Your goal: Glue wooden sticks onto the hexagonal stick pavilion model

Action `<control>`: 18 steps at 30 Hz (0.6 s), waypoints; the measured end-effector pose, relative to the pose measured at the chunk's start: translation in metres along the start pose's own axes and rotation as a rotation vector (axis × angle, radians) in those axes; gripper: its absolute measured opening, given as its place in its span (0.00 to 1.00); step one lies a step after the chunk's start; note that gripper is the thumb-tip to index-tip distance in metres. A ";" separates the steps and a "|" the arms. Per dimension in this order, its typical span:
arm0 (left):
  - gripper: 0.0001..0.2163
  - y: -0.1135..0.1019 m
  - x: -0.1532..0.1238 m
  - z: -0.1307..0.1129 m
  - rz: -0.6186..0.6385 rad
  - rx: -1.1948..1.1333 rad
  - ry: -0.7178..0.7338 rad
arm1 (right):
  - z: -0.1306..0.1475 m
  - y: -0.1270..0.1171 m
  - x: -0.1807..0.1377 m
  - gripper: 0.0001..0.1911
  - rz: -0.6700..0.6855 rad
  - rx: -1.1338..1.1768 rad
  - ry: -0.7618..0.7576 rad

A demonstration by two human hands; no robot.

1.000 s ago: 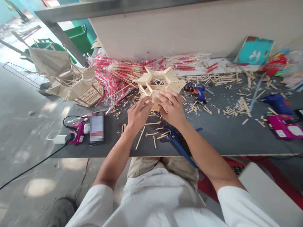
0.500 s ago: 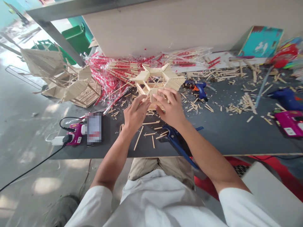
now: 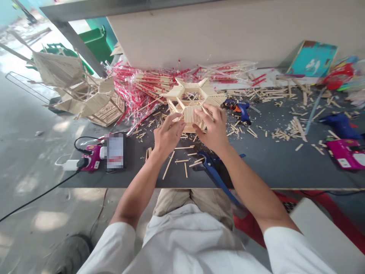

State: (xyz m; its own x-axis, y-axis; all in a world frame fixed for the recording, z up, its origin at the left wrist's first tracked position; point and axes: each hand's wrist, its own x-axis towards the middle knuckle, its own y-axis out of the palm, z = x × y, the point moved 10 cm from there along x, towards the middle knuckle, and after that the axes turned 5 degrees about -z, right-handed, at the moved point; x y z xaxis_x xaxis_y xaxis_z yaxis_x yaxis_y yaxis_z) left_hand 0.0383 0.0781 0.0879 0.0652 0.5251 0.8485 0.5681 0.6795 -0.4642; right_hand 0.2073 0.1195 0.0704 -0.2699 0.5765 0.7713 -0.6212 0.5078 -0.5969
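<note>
In front of me stands a small pavilion-like model built of thin wooden sticks (image 3: 191,114), with slatted roof panels flaring around an open middle. My left hand (image 3: 169,133) grips the near left corner of its front panel, fingers bent. On the panel's right side my right hand (image 3: 213,127) has its forefinger on the slats and its thumb at the lower edge. The fingers hide part of the model's lower front. Short loose sticks (image 3: 169,165) lie just below my hands, beside blue-handled cutters (image 3: 212,169).
A larger stick model (image 3: 94,102) stands at the left. Red-wrapped stick bundles (image 3: 142,83) lie behind. Blue glue guns (image 3: 243,111) and scattered offcuts are to the right. A phone (image 3: 115,152) and a purple power strip (image 3: 91,158) sit at the left edge; another purple strip (image 3: 346,154) is far right.
The whole view has shifted slightly. My right hand's fingers have moved a little on the front panel; both hands stay at the model.
</note>
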 end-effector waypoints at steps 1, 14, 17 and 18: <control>0.06 0.001 0.000 0.001 0.010 -0.007 -0.012 | 0.001 0.001 0.000 0.24 0.009 0.002 0.006; 0.08 0.000 0.000 -0.005 0.041 0.013 0.039 | 0.003 -0.001 0.000 0.24 0.035 0.017 0.021; 0.07 0.000 -0.001 -0.005 0.027 0.015 0.051 | 0.003 -0.001 0.000 0.24 0.028 0.013 0.009; 0.07 -0.001 -0.002 -0.006 0.019 0.017 0.057 | 0.003 -0.001 0.000 0.24 0.025 0.014 0.007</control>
State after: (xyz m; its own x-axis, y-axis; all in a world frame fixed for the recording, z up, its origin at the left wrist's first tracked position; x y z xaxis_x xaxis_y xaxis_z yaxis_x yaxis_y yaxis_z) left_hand 0.0424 0.0738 0.0883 0.1232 0.5083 0.8523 0.5526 0.6782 -0.4844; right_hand 0.2056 0.1166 0.0719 -0.2802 0.5931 0.7548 -0.6245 0.4845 -0.6126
